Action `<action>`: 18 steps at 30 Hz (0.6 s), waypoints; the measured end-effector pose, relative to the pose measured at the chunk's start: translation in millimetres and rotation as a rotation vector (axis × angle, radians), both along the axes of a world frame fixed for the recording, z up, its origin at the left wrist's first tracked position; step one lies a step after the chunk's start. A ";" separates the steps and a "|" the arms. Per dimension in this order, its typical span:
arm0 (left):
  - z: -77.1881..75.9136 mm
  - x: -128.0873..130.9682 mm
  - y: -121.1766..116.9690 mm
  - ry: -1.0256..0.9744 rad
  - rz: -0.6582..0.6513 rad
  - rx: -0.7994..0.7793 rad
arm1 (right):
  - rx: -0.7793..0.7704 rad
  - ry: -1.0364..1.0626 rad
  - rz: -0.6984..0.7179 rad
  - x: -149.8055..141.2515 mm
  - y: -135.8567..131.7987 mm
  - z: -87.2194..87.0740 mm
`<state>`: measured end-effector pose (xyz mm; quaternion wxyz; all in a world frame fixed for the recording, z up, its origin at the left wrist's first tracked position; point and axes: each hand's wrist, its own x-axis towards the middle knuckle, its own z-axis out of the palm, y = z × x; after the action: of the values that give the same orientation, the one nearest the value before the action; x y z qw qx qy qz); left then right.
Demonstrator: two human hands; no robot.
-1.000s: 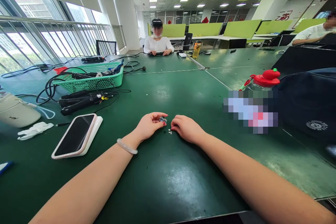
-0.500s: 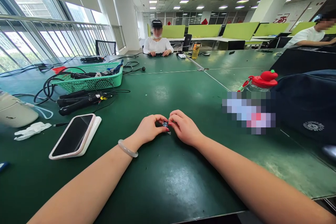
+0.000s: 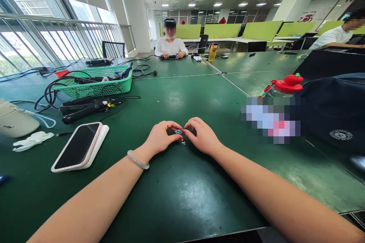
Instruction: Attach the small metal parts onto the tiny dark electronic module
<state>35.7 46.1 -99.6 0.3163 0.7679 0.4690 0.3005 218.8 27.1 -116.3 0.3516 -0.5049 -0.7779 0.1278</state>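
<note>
My left hand (image 3: 159, 136), with a bangle on its wrist, has thumb and forefinger closed on a small bluish-silver object (image 3: 178, 131) above the green table (image 3: 176, 190). It is too small to name. My right hand (image 3: 202, 136) pinches at the right end of the same object, thumb and forefinger close together. Just under the fingertips shows a little pale piece (image 3: 183, 142); I cannot tell whether it hangs from the object or lies on the table.
Left are a phone (image 3: 78, 146), a crumpled white tissue or glove (image 3: 32, 140), a cloth pouch (image 3: 17, 119), black tools (image 3: 85, 110) with cables and a green basket (image 3: 97, 89). Right are a red-lidded bottle (image 3: 288, 83) and a dark bag (image 3: 333, 110). A person (image 3: 170, 45) sits opposite.
The thumb and forefinger of my right hand have straightened a little, and more of the small object shows between my hands. The view has shifted slightly.
</note>
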 end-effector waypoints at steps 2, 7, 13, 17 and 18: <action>0.4 0.2 -0.9 0.020 0.000 0.017 | -0.049 0.011 0.020 -0.1 1.1 -1.6; -0.7 0.8 -2.4 0.063 -0.020 0.058 | -0.094 0.074 0.077 -0.5 3.0 -3.3; -4.1 -1.7 1.4 0.061 -0.004 0.059 | -0.077 -0.001 0.117 4.4 4.2 -1.0; -9.0 -5.6 7.3 0.046 0.050 0.004 | -0.090 -0.100 0.192 9.9 3.2 -2.1; -10.2 -6.3 8.4 0.041 0.057 -0.007 | -0.098 -0.117 0.202 10.6 2.9 -2.7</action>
<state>29.4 54.6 -109.7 0.3007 0.7592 0.4981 0.2917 229.4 30.0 -119.0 0.2656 -0.4474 -0.8367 0.1707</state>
